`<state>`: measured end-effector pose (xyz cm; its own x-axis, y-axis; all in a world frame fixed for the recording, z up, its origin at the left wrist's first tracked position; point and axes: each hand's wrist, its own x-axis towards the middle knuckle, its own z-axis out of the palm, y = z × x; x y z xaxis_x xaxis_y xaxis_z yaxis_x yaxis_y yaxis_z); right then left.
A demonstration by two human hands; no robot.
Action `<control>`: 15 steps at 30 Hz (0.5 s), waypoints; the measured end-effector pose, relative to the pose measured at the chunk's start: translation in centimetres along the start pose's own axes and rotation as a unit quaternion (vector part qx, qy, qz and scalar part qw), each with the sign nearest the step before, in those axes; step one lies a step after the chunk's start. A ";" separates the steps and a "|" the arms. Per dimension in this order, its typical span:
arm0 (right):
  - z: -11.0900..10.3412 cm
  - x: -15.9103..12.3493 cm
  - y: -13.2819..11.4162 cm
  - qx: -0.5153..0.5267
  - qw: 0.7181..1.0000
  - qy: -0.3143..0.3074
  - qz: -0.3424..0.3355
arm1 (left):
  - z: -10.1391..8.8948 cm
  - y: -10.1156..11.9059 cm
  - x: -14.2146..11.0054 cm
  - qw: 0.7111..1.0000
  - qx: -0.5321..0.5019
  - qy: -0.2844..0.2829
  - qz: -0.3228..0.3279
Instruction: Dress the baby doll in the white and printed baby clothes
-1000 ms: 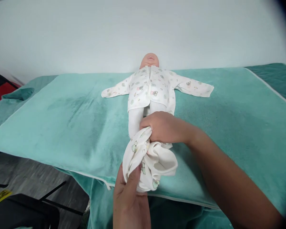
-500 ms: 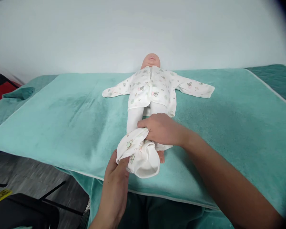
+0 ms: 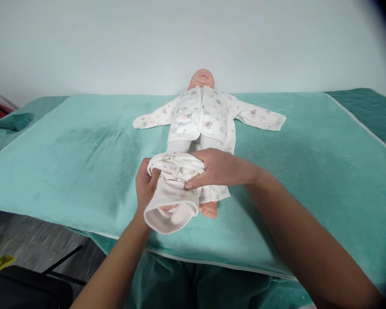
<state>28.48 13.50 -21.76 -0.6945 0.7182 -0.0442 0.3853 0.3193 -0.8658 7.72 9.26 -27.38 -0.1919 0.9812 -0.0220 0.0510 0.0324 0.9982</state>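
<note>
A baby doll [image 3: 202,79] lies on its back, head at the far side, arms spread in a white printed jacket [image 3: 201,113]. White printed baby pants [image 3: 176,195] are bunched around its lower legs. My left hand [image 3: 145,182] is closed on the bunched waist of the pants at the left, its fingers partly hidden by the cloth. Opposite, my right hand [image 3: 217,169] pinches the pants, thumb on top. One trouser leg opens toward me, with a bit of the doll's foot inside it. The doll's other foot [image 3: 209,209] pokes out bare at the right.
A turquoise plush cover [image 3: 83,150] lies over the table, its front edge hanging toward me. A white wall [image 3: 148,43] rises behind. At lower left stand a black chair [image 3: 28,287] and, beside it, a yellow label [image 3: 0,265].
My left hand has moved up along the doll's leg, drawing the pants higher. The near trouser leg has swung left over the foot, and the other foot shows more.
</note>
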 end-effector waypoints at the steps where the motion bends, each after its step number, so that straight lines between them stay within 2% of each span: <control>1: 0.0 0.0 -0.1 -0.015 1.000 0.007 0.002 | 0.0 0.1 0.7 0.998 0.021 0.035 0.037; 3: 0.2 0.1 -0.2 -0.051 0.998 0.029 0.006 | 0.3 0.5 2.1 0.988 0.065 0.091 0.103; 4: 0.3 0.2 -0.3 -0.068 0.997 0.039 0.009 | 0.5 0.7 3.0 0.985 0.080 0.095 0.122; 9: 1.4 0.7 -0.5 -0.125 0.987 0.095 0.029 | 1.7 0.8 6.9 0.982 0.076 0.058 0.166; 12: 2.1 1.1 -0.4 -0.163 0.977 0.127 0.049 | 2.0 0.4 7.6 0.980 0.076 0.050 0.178; 15: 2.4 1.1 -0.3 -0.168 0.974 0.141 0.060 | 1.9 0.5 7.2 0.981 0.068 0.053 0.174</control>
<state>26.15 12.70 -22.71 -0.4567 0.8885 0.0450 0.6631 0.3737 -0.6486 8.19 16.71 -27.15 -0.2392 0.9124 0.3322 0.2603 -0.2694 0.9272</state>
